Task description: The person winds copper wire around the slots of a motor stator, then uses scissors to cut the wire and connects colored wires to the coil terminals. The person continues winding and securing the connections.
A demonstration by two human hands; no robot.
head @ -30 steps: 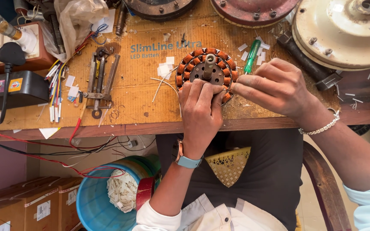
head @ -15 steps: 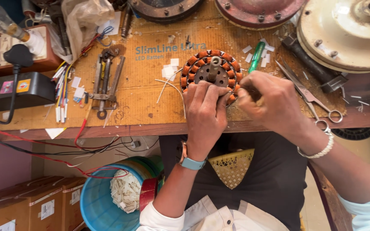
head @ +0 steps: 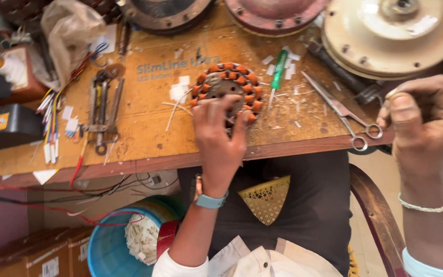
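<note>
A round motor stator with orange-red copper windings lies on the cardboard-covered workbench. My left hand, with a blue watch on the wrist, lies on its near side and holds it down, fingers spread over the coils. My right hand, wearing a beaded bracelet, is off the bench's right end, curled into a fist with thumb pressed to fingers. I see nothing in it. Scissors lie between the two hands. A green screwdriver lies just right of the stator.
Pliers and other hand tools lie at left, beside a black device and loose wires. Cream and reddish fan motor covers sit along the back. Below the bench are a blue bucket and cardboard boxes. A wooden chair arm is at right.
My right hand has left the stator and swung far right and off the bench, closing into a fist. The left hand stays on the stator. The scissors are now uncovered.
</note>
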